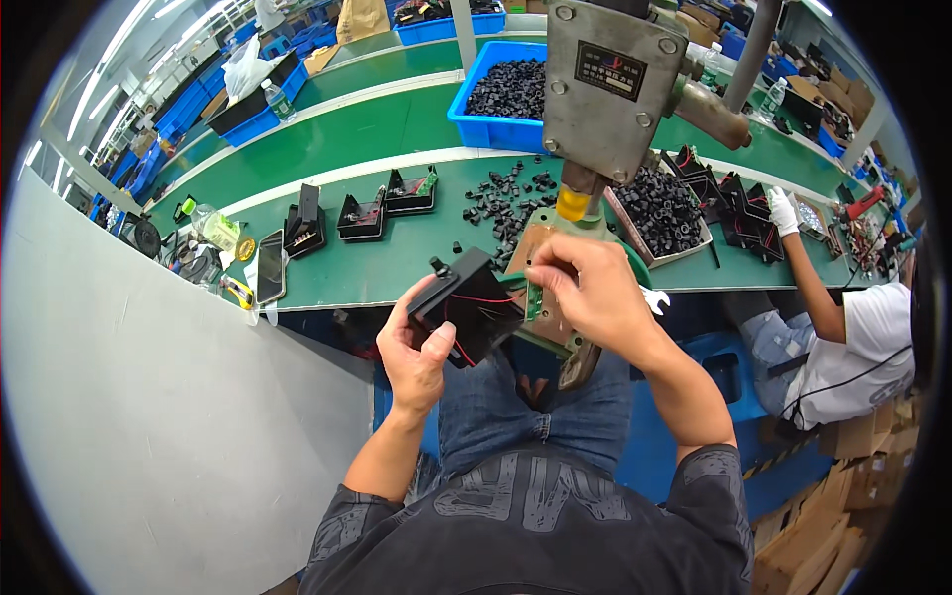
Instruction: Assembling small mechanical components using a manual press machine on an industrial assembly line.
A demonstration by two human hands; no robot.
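The left hand (pixel 415 359) is clamped on an open black box (pixel 478 322), thumb over its near side and fingers behind, holding it tilted in front of the tabletop (pixel 347 273), just left of the metal press (pixel 603 94). Thin red wires (pixel 482 298) show inside the box. The right hand (pixel 598 293) has its fingers curled, with thumb and index fingertip brought close together beside a narrow green strip (pixel 534 301) at the base of the press; whether they grip it, I cannot tell. A yellow collar (pixel 573 204) sits on the press above that hand, and the open end of a wrench (pixel 655 299) shows beside the wrist. Loose black caps (pixel 504 203) lie scattered behind the box, with a blue bin (pixel 486 133) of similar parts farther back and a filled tray (pixel 684 252) to the right. Three more black boxes (pixel 362 218) and a phone (pixel 271 266) rest on the left. At far right, a co-worker's gloved hand (pixel 782 212) reaches toward other black housings (pixel 751 220).
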